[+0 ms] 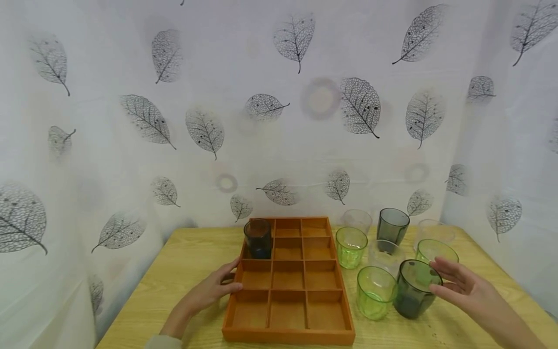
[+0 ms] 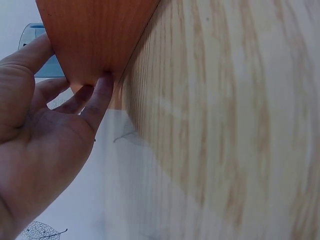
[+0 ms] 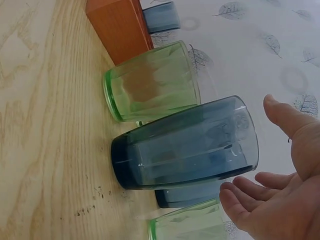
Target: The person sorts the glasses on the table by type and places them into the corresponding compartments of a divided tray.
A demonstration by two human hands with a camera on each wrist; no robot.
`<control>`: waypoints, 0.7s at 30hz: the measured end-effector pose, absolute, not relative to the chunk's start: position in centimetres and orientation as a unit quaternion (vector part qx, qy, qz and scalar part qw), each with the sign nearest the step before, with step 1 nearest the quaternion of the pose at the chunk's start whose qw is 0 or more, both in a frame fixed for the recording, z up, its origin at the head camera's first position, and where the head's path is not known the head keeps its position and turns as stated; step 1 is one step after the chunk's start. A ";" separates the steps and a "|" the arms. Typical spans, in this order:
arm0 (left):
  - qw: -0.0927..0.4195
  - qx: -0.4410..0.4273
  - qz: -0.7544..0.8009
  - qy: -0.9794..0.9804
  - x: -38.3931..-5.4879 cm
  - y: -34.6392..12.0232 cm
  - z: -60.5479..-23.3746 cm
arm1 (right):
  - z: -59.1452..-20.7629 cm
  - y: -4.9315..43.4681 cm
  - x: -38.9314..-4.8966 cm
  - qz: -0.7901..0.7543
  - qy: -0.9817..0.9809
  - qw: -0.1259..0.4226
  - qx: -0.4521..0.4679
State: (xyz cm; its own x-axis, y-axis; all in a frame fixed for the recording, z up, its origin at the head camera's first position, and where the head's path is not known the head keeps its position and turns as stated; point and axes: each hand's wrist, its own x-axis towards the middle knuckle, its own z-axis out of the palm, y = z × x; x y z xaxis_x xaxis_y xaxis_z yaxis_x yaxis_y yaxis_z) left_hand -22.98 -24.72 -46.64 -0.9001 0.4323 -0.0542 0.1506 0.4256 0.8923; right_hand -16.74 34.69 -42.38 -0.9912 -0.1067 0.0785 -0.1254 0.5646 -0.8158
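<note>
An orange-brown wooden tray point(image 1: 289, 335), divided into compartments, lies on the table. My left hand point(image 1: 210, 291) rests along its left side, fingertips touching the outer wall in the left wrist view. A dark tinted glass point(image 1: 258, 237) stands upright in the tray's back-left compartment. To the right of the tray, my right hand point(image 1: 475, 293) reaches beside another dark glass point(image 1: 416, 291), thumb and fingers spread near its rim. In the right wrist view that glass stands upright on the table, with a gap between it and the hand. A green glass point(image 1: 376, 295) stands just left of it.
More glasses crowd the table point(image 1: 170, 271) right of the tray: a green glass point(image 1: 350, 248), a dark glass point(image 1: 392, 225), another green glass point(image 1: 431, 246) and several clear ones. A white curtain point(image 1: 279, 145) with leaf prints hangs behind and at both sides.
</note>
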 end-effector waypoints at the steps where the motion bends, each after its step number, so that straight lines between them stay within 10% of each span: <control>1: 0.139 0.175 0.507 0.832 -23.0 -24.8 -46.7 | -42.4 34.6 -16.8 0.458 -0.887 0.008 0.064; 21: 0.136 0.173 0.511 0.831 -23.0 -24.8 -46.8 | -44.2 33.6 -17.7 0.481 -0.873 -0.018 0.082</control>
State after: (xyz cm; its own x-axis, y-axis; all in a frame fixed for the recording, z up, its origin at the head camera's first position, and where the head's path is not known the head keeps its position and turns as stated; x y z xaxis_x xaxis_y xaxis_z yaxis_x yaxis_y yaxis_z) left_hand -22.98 -24.79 -46.78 -0.9030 0.4269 -0.0486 0.1491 0.4175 0.8964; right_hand -17.66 33.59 -44.16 -0.9858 -0.1608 0.0475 -0.1261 0.5239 -0.8424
